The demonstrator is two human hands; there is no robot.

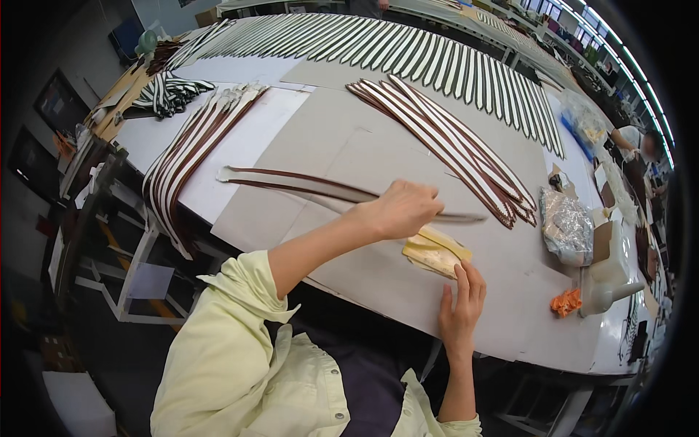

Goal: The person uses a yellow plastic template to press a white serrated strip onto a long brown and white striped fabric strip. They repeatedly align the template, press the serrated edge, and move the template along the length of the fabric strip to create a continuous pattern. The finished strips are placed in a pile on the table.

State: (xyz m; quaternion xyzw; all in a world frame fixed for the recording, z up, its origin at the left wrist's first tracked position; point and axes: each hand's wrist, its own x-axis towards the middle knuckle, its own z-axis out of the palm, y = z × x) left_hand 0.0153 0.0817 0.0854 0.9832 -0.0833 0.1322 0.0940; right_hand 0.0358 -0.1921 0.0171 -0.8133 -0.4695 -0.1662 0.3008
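Note:
My left hand [404, 209] is closed in a fist over a long brown-edged strap [291, 179], its fingers curled round the strap. The strap runs from a pale squared end on the left, beneath the hand, to a blurred tip on its right. Just below lies a flat yellow piece [437, 251], folded or layered, on the grey sheet of the table. My right hand [461, 302] rests by its lower right corner with fingers stretched and apart; a fingertip is at the piece's edge, and whether it touches is hard to see.
White straps with brown edges lie in a left bundle [211, 138] and a right pile [451, 149]. Dark-edged straps [408, 54] line the far side. On the right are a plastic bag [566, 227], a pale bottle [606, 280] and a crumpled orange piece [565, 302]. A person [637, 142] sits beyond.

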